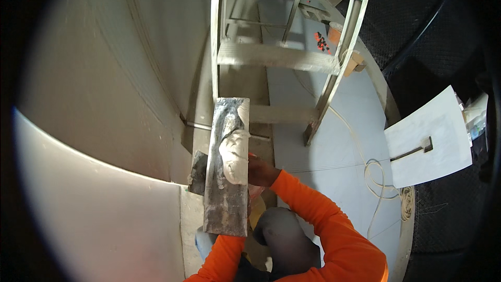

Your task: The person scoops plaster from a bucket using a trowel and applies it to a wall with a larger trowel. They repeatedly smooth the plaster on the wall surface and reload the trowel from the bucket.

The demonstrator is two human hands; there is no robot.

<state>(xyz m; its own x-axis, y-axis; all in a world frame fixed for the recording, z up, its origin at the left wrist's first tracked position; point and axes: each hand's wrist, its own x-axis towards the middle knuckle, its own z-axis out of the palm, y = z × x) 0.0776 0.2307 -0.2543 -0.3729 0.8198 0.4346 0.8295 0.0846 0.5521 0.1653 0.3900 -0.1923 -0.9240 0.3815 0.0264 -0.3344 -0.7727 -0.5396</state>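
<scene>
I am seeing the right hand [262, 171] partly tucking behind the right edge of a long metal plastering blade [227, 209], its fingers hiding from my view, so I cannot tell how far it is opening or whether it is gripping anything. The left hand is staying out of my sight; the left orange sleeve [224, 256] is running up beneath the blade's lower end, and I cannot tell that hand's grip either. The blade is standing lengthwise in front of the person, and a thick smear of off-white paste [235, 159] is clinging to its upper half. A dark grey slab [198, 173] is showing just beside its left edge. Bent grey-trousered knees [287, 240] are appearing below. Beyond the blade I am viewing a metal ladder [276, 57], with a cardboard box [355, 64] sitting near its right rail. Farther right, a pale cable [344, 122] is trailing across the floor [308, 125] to a coil, and a white sheet [449, 120] is carrying a dark L-shaped tool [428, 144]. A pale curved wall [104, 73] is filling my left side.
</scene>
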